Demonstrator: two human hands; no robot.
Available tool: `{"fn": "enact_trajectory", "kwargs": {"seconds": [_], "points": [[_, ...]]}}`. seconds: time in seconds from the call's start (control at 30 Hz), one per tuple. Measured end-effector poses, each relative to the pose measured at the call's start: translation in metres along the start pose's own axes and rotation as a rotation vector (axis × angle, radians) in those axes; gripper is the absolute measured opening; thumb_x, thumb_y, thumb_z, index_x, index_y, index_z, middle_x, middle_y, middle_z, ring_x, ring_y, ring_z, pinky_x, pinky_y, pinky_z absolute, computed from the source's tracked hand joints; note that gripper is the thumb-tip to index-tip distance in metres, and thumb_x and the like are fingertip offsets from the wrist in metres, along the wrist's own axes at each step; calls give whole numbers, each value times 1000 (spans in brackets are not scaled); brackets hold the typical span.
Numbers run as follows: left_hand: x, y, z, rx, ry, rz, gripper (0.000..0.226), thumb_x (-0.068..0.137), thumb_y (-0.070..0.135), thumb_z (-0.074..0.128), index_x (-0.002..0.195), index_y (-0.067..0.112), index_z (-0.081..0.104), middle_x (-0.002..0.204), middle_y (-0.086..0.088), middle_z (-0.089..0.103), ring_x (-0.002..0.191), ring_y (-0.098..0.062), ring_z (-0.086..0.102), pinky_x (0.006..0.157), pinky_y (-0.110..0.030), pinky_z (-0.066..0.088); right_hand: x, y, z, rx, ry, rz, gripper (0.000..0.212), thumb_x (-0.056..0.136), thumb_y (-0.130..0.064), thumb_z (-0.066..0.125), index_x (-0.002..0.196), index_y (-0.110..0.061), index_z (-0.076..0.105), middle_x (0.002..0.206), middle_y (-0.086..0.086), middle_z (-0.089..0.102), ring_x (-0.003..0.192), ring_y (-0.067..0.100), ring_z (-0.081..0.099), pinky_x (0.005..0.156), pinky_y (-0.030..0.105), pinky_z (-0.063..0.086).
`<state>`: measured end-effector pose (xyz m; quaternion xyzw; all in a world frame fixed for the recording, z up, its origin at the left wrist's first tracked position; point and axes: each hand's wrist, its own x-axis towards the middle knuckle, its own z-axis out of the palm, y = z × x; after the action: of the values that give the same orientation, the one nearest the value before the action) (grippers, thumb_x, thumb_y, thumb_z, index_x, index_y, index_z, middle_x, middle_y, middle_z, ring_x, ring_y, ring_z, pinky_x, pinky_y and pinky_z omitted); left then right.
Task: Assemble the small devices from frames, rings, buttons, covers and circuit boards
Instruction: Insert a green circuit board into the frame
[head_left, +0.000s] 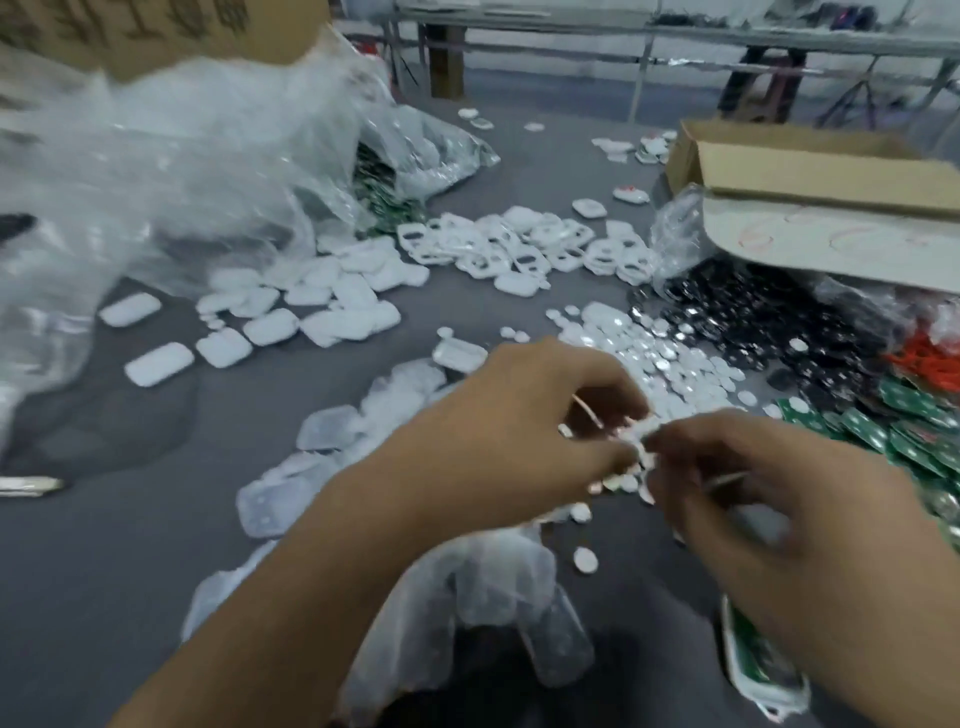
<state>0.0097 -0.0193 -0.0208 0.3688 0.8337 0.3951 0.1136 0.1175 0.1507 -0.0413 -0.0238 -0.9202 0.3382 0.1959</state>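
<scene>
Flat, cool, even light — barely a shadow. Motion blur smears everything; the plastic bag (182, 171) glares, edges bow.

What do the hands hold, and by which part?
The left hand and right hand pinch one small white piece at the fingertips; blur hides where on it.

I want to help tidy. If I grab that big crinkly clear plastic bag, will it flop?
Probably floppy: the big crinkly clear plastic bag sags in folds on the grey table. Likely light: it looks thin and see-through. Green circuit boards at its mouth might spill.
</scene>
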Motion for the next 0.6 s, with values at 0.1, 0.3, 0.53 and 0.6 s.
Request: {"fn": "enact_trajectory", "kwargs": {"seconds": [0.1, 0.3, 0.53, 0.6], "points": [[-1, -29, -44, 193, 240, -234, 10, 86, 28, 78, 95, 30, 74, 94, 11, 71, 85, -2, 66, 76, -22, 52, 51, -37, 38, -17, -149, -30, 18, 83, -31, 68, 99, -39, 70, 82, -19, 72, 74, 1, 68, 68, 24, 55], [6, -115, -104, 458, 452, -607, 27, 86, 9, 71, 112, 15, 71, 117, -10, 67, 109, -28, 63, 89, -38, 53, 161, -85, 145, -166, -333, -114, 32, 86, -9, 61, 116, -15, 71, 113, 6, 71, 106, 24, 64, 82, 27, 50], [22, -156, -116, 622, 335, -502, 30, 84, 13, 74, 114, 14, 73, 108, -13, 67, 100, -32, 61, 87, -46, 52, 213, -81, 211, -443, -406, -293, 17, 89, -20, 61, 102, -20, 72, 106, 8, 69, 104, 30, 62, 83, 32, 43], [18, -158, -121, 526, 366, -466, 33, 76, 17, 83, 107, 15, 75, 101, -10, 69, 93, -29, 62, 82, -41, 51, 210, -73, 210, -254, -363, -241, 20, 87, -23, 67, 105, -19, 74, 102, 8, 71, 98, 28, 63, 79, 32, 47]]}}
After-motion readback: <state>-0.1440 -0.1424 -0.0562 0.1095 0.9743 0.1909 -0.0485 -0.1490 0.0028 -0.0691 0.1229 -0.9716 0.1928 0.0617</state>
